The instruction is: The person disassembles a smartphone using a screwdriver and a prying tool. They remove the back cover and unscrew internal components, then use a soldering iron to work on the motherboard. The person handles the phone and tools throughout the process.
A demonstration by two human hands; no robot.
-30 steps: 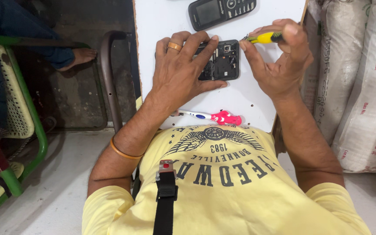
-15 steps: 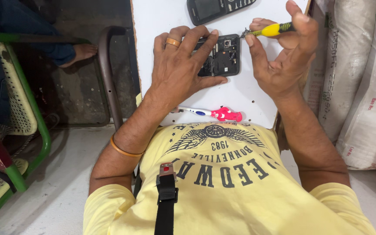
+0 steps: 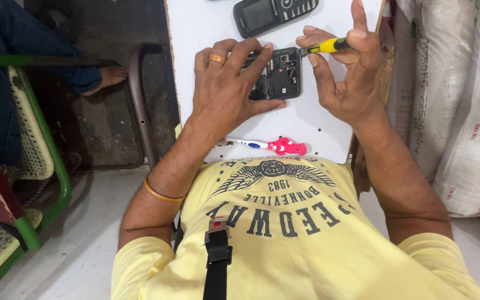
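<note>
White board (image 3: 206, 33) supports the opened phone body (image 3: 280, 78); left hand (image 3: 226, 91) remains spread flat, pinning it; right hand (image 3: 344, 72), pinching the yellow screwdriver (image 3: 324, 46), has brought the tip onto the upper right corner; work proceeds.

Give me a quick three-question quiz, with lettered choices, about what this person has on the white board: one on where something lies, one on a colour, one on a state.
1. Where does the toothbrush lie?
A. on the near edge of the white board, by the person's chest
B. on the green chair
C. on top of the sacks

2. What colour is the handle of the screwdriver in the right hand?
A. red
B. yellow
C. white

3. In what state is the phone under the left hand?
A. wrapped in paper
B. closed, screen lit
C. opened, insides bare

Answers: 1 A, it rests just ahead of the yellow shirt. 2 B, yellow shows between the fingers. 3 C, its inner parts show uncovered.
</note>
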